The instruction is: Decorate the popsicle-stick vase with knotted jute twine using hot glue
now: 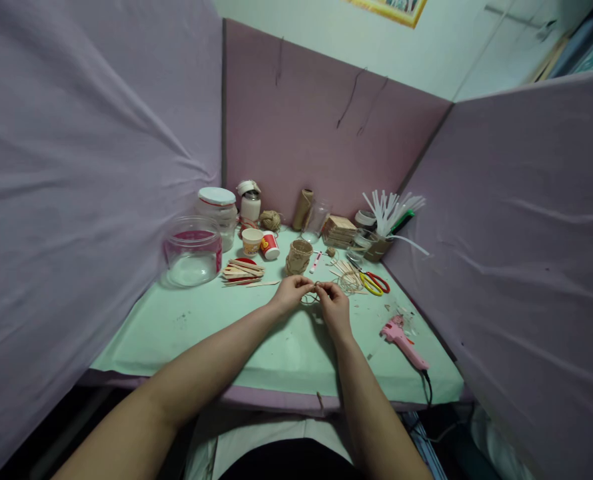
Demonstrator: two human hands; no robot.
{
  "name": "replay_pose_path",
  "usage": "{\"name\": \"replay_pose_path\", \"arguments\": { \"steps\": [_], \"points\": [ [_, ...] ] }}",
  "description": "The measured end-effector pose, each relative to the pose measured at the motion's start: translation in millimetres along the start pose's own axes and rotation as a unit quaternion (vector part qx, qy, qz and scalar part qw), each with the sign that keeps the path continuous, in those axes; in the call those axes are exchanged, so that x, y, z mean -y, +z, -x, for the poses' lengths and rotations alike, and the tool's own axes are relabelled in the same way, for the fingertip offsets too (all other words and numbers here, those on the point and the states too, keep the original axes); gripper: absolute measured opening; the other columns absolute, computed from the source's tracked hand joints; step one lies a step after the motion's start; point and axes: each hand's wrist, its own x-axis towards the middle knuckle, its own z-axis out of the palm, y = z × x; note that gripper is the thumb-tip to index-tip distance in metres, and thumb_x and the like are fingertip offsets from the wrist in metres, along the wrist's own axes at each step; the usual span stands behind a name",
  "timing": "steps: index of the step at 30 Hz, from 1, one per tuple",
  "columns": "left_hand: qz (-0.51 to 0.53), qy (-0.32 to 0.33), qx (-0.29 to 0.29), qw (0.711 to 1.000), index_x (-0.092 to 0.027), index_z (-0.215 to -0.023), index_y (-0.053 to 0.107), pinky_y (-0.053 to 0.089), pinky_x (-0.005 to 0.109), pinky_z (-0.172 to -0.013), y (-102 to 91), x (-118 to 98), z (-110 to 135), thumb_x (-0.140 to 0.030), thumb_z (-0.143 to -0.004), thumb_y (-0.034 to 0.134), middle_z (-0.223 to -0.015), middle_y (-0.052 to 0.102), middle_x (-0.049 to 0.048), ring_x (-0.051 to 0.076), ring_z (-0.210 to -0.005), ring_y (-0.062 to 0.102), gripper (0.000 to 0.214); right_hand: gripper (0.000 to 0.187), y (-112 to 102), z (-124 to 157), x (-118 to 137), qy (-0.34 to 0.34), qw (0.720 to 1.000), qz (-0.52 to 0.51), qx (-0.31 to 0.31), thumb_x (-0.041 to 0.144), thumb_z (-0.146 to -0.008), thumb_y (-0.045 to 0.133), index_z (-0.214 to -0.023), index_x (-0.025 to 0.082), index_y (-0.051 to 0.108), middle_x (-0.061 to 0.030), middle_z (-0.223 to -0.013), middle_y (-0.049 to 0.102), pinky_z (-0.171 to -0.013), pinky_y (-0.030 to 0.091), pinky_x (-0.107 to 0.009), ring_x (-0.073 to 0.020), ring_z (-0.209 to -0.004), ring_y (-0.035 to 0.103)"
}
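Both hands meet over the middle of the green-covered table (286,340), fingertips almost touching. My left hand (293,292) pinches a thin brown twine (310,300), and my right hand (333,299) pinches it from the other side. A loop of the twine hangs just below the fingers, and more loose coils lie to the right. Right behind the hands stands a small twine-wrapped cup (299,257), upright and apart from the fingers. What exactly sits between the fingertips is too small to make out.
A pink glue gun (404,342) lies at the right, and scissors (376,283) rest behind it. Wooden sticks (244,270), a clear round tub (192,257) and paper cups (251,241) stand left. Jars, twine rolls and a holder of white glue sticks (389,217) line the back.
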Motion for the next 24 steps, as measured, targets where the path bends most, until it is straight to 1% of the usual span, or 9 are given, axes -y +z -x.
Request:
{"name": "replay_pose_path", "arguments": {
  "steps": [3, 6, 11, 15, 17, 20, 22, 24],
  "points": [
    [-0.006, 0.016, -0.007, 1.0, -0.012, -0.081, 0.061, 0.046, 0.026, -0.068, 1.1, 2, -1, -0.016, -0.064, 0.076, -0.067, 0.065, 0.0005, 0.013, -0.067, 0.061, 0.022, 0.023, 0, 0, 1, 0.043, 0.999, -0.02, -0.007, 0.04, -0.071, 0.068, -0.073, 0.018, 0.063, -0.0007, -0.07, 0.062, -0.063, 0.042, -0.028, -0.0154, -0.068, 0.054],
    [-0.032, 0.022, -0.003, 0.999, -0.014, -0.088, 0.058, 0.046, 0.027, -0.069, 1.3, 3, 0, -0.014, -0.066, 0.074, -0.064, 0.064, -0.001, 0.014, -0.067, 0.063, 0.028, 0.027, 0, 0, 3, 0.068, 0.997, -0.041, -0.013, 0.043, -0.069, 0.069, -0.067, 0.018, 0.059, 0.0024, -0.061, 0.056, -0.056, 0.036, -0.026, -0.013, -0.06, 0.048],
    [-0.087, 0.036, 0.013, 0.995, -0.015, -0.081, 0.054, 0.043, 0.024, -0.063, 2.1, 2, 4, -0.008, -0.067, 0.07, -0.061, 0.062, -0.0028, 0.012, -0.062, 0.062, 0.023, 0.032, -3, -2, -1, 0.099, 0.992, -0.064, -0.041, 0.047, -0.07, 0.066, -0.062, 0.02, 0.051, 0.0065, -0.053, 0.044, -0.05, 0.03, -0.025, -0.0096, -0.05, 0.035],
    [-0.078, 0.017, 0.02, 0.997, -0.015, -0.077, 0.052, 0.042, 0.022, -0.06, 2.7, 1, 6, -0.005, -0.066, 0.068, -0.058, 0.06, -0.0048, 0.011, -0.059, 0.061, 0.022, 0.034, -5, -2, -2, 0.13, 0.986, -0.091, -0.051, 0.049, -0.07, 0.065, -0.064, 0.021, 0.047, 0.0081, -0.051, 0.037, -0.046, 0.027, -0.024, -0.0085, -0.047, 0.03],
    [-0.06, 0.004, 0.013, 0.998, -0.015, -0.077, 0.052, 0.042, 0.022, -0.062, 1.7, 2, 6, -0.006, -0.067, 0.068, -0.06, 0.061, -0.0035, 0.012, -0.062, 0.063, 0.021, 0.034, -6, -2, 1, 0.147, 0.983, -0.103, -0.034, 0.049, -0.069, 0.066, -0.064, 0.021, 0.048, 0.0079, -0.051, 0.038, -0.045, 0.027, -0.024, -0.0082, -0.046, 0.031],
    [-0.035, -0.007, -0.002, 0.999, -0.015, -0.078, 0.052, 0.043, 0.024, -0.065, -0.4, 2, 6, -0.01, -0.068, 0.068, -0.063, 0.064, -0.0008, 0.013, -0.065, 0.063, 0.02, 0.029, -6, -2, 7, 0.166, 0.979, -0.117, 0.011, 0.046, -0.066, 0.068, -0.068, 0.019, 0.055, 0.0051, -0.056, 0.046, -0.046, 0.03, -0.023, -0.0089, -0.049, 0.038],
    [-0.026, -0.005, -0.006, 1.0, -0.015, -0.079, 0.052, 0.043, 0.024, -0.066, -0.6, 2, 7, -0.012, -0.069, 0.069, -0.064, 0.064, -0.0008, 0.012, -0.065, 0.062, 0.02, 0.026, -5, -2, 10, 0.165, 0.978, -0.121, 0.035, 0.042, -0.065, 0.068, -0.071, 0.018, 0.06, 0.0025, -0.062, 0.052, -0.048, 0.032, -0.023, -0.0104, -0.054, 0.044],
    [-0.023, -0.004, -0.005, 1.0, -0.015, -0.079, 0.052, 0.043, 0.024, -0.066, 0.5, 1, 8, -0.013, -0.068, 0.07, -0.063, 0.063, -0.0015, 0.012, -0.065, 0.061, 0.021, 0.022, -4, -1, 12, 0.151, 0.98, -0.119, 0.043, 0.038, -0.065, 0.069, -0.072, 0.019, 0.061, 0.0014, -0.066, 0.056, -0.049, 0.033, -0.023, -0.0113, -0.058, 0.047]
  ]
}}
